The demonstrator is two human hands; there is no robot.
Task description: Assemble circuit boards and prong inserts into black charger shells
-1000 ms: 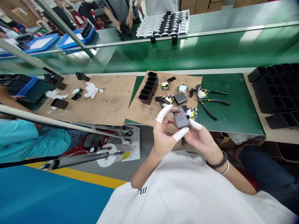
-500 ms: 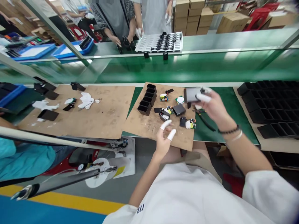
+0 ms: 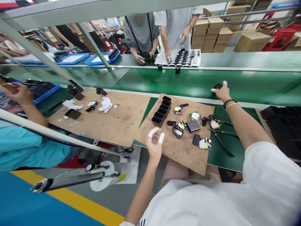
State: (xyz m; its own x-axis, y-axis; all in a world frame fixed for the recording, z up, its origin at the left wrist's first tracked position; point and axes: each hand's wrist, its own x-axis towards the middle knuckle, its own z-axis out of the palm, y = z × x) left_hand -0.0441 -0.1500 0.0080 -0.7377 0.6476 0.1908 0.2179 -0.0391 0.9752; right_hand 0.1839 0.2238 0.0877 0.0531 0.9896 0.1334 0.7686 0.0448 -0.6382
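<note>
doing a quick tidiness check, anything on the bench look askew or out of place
Yes: the middle cardboard sheet lies askew, its near corner jutting past the front edge of the green bench. The pliers lie with their handles spread apart.

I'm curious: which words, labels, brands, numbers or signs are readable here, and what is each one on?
No text can be read clearly.
White T-shirt: a dark marking, cut off by the picture's bottom edge; unreadable.
Round dial by the metal stand: face too small to read.
Large cardboard box in the background: any print is too small or blurred.
</note>
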